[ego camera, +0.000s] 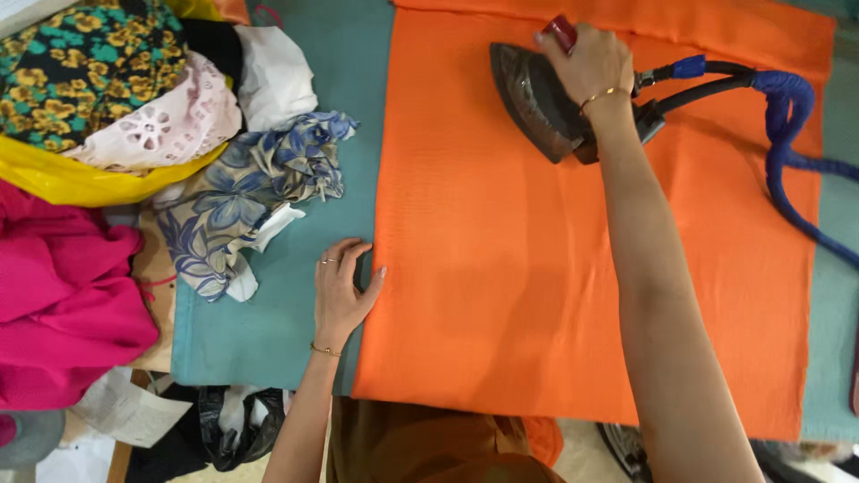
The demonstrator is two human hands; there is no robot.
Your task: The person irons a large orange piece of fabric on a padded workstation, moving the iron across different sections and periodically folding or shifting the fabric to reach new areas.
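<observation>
A yellow plastic bag (80,179) holds folded cloth at the upper left; a crumpled black plastic bag (237,425) lies at the bottom edge beside a white printed paper (125,411). No screens or signs.

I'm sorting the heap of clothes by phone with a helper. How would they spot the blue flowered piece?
Start at the orange cloth, then look past its left edge. The blue flowered piece lies crumpled beyond the left hand, the heap's only blue-and-cream leaf print.

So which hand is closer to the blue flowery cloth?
Left. The left hand rests flat at the orange fabric's edge, just right of the blue flowery cloth. The right hand grips the iron, far across.
</observation>
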